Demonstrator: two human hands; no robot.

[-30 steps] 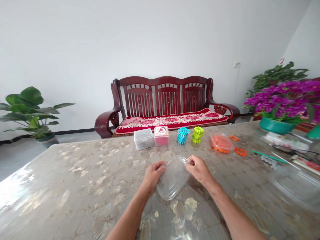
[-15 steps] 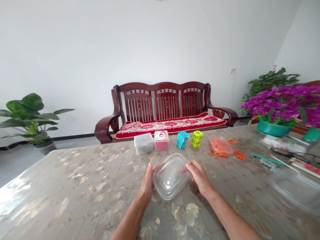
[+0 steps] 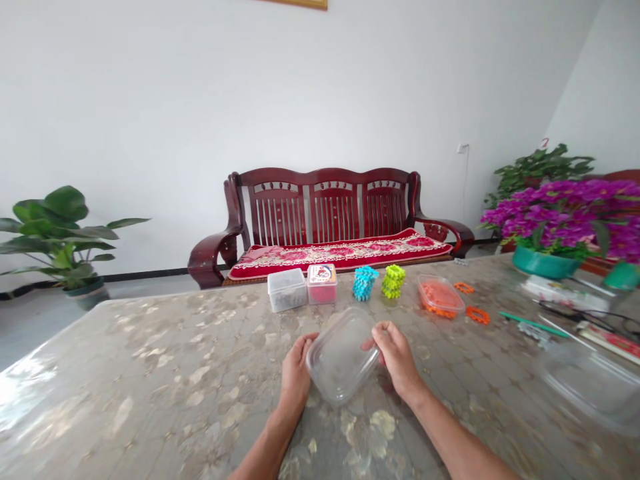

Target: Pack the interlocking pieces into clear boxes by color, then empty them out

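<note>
A clear plastic container, rectangular with rounded corners, is held tilted above the table between my two hands. My left hand grips its left edge, fingers curled behind the rim. On the opposite side my right hand pinches the right edge, and its fingertips show through the clear plastic. Beyond the container stand a blue stack of linked plastic pieces and a lime green stack. Left of these are a pink box with a printed lid and a translucent box with grey contents.
To the right sit a clear tub of orange pieces, loose orange rings, a green stick and grey pieces. Another clear plastic container lies at the right edge, below purple flowers. A wooden bench stands behind the table.
The clear container has turned slightly in my hands. My left fingers have shifted from an upright thumb to a curled grip at the rim. The view has tipped slightly up.
</note>
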